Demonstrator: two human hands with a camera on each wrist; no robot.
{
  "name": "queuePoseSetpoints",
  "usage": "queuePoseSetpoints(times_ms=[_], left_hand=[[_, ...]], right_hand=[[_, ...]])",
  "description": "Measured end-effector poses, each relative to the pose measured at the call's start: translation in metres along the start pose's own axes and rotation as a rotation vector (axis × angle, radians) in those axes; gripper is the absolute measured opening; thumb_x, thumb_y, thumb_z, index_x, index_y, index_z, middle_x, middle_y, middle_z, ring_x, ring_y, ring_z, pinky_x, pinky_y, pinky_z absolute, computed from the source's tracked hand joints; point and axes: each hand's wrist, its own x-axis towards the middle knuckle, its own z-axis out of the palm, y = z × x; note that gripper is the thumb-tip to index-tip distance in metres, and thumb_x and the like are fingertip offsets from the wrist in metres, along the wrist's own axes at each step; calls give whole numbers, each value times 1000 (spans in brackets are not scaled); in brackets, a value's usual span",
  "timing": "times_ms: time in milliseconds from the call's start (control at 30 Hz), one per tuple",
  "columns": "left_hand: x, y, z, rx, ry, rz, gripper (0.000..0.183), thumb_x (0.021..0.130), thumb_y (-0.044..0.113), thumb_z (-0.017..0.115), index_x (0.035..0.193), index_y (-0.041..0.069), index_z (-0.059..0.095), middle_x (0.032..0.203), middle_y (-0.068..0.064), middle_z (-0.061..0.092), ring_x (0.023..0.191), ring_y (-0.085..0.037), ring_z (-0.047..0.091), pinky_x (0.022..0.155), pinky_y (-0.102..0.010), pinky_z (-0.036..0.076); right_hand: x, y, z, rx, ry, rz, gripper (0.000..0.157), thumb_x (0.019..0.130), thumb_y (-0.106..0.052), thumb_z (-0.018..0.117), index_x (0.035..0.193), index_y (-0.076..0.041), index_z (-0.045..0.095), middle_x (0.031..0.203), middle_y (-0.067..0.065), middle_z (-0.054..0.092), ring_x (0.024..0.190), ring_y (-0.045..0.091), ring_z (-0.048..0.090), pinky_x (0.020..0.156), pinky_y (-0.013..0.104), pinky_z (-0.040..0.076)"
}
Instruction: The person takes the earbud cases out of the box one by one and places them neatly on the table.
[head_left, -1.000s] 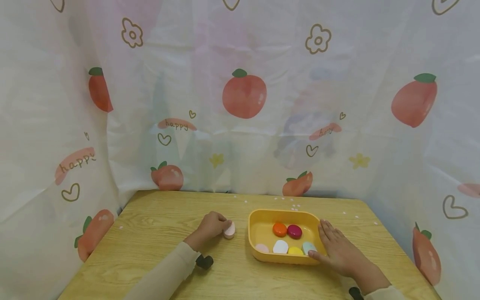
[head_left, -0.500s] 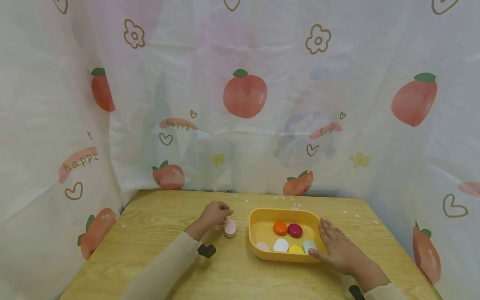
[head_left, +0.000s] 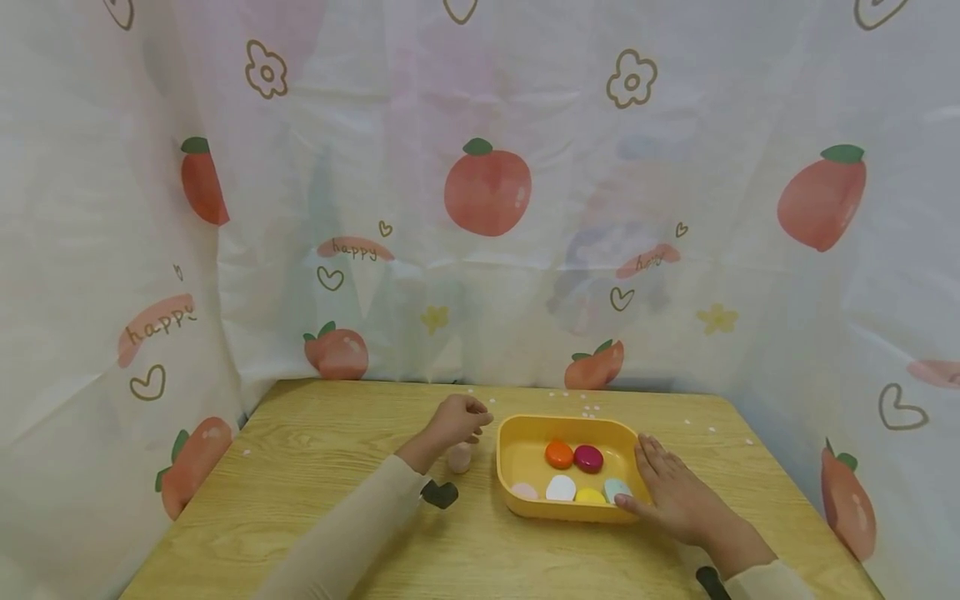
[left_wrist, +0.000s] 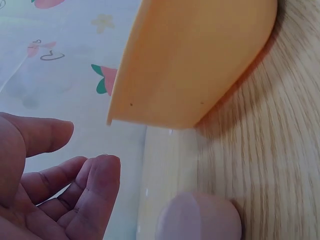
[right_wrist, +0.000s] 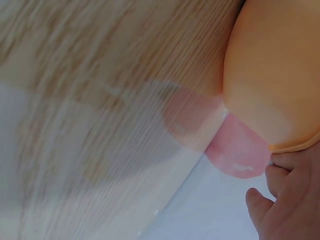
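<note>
My left hand point(head_left: 454, 419) hovers over the table by the near-left corner of a yellow plastic box point(head_left: 504, 458), with nothing between its loosely bent fingers. In the left wrist view the thumb and fingers point(left_wrist: 102, 185) are spread apart, off the box's wall. Below this hand stands a small pale pink block with a rounded outline point(head_left: 459, 458), partly hidden behind it. My right hand point(head_left: 678, 500) rests along the box's right rim, fingers straight and thumb over the front edge. The box holds an orange piece point(head_left: 558, 454), a magenta piece point(head_left: 588, 458), and pale pink, white, yellow and mint ones along its front.
Small white specks point(head_left: 591, 412) are scattered along the back of the wood-grain table point(head_left: 330, 450). A printed curtain point(head_left: 480, 292) with fruit and hearts surrounds the table at the back and sides.
My left hand has let go of the pale pink block, lifted off it and moved right toward the box. The block stays standing on the table. My right hand keeps its place on the rim.
</note>
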Motion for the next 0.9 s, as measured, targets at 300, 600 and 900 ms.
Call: queuePoseSetpoints(times_ms=[300, 600, 900], left_hand=[[4, 14, 15, 3, -31, 6, 29, 93, 19, 69, 114, -1, 65, 100, -8, 64, 80, -22, 65, 65, -33, 59], [13, 26, 32, -8, -39, -2, 20, 91, 17, 70, 105, 2, 68, 91, -5, 64, 78, -26, 65, 61, -31, 58], [19, 42, 54, -5, -52, 2, 19, 90, 17, 72, 101, 2, 69, 88, -4, 65, 74, -19, 64, 61, -30, 58]], right_hand=[[0, -1, -1, -3, 1, 1, 95, 93, -62, 51, 145, 14, 27, 155, 28, 18, 142, 45, 15, 111, 62, 18], [-1, -2, -1, -1, 4, -1, 95, 93, -62, 50, 145, 14, 27, 155, 29, 19, 142, 45, 15, 111, 61, 18], [-1, 0, 0, -8, 10, -2, 95, 93, -62, 49, 145, 14, 27, 155, 28, 19, 142, 45, 15, 111, 61, 18]])
